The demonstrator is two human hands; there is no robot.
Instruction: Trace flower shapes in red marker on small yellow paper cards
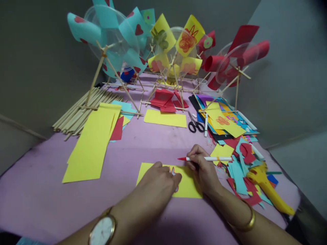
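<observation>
A strip of yellow paper [189, 189] lies flat on the table in front of me. My left hand [158, 182] rests on it, fingers curled, with thumb and fingertips on a small pale paper cut-out [173, 170] edged in red. My fingers cover much of the cut-out's shape. In my right hand [203, 166], just over the strip's right end, is a red brush-tip marker [212, 158]. Its uncapped red tip points left, above the strip's far edge and apart from the paper.
Stick stands with blue, yellow [176, 44] and red pinwheels [238, 61] rise at the back. Sticks [84, 109] and yellow sheets [89, 146] lie left. Scissors [195, 126] lie ahead; paper scraps [237, 173] and a yellow glue gun [270, 190] are right.
</observation>
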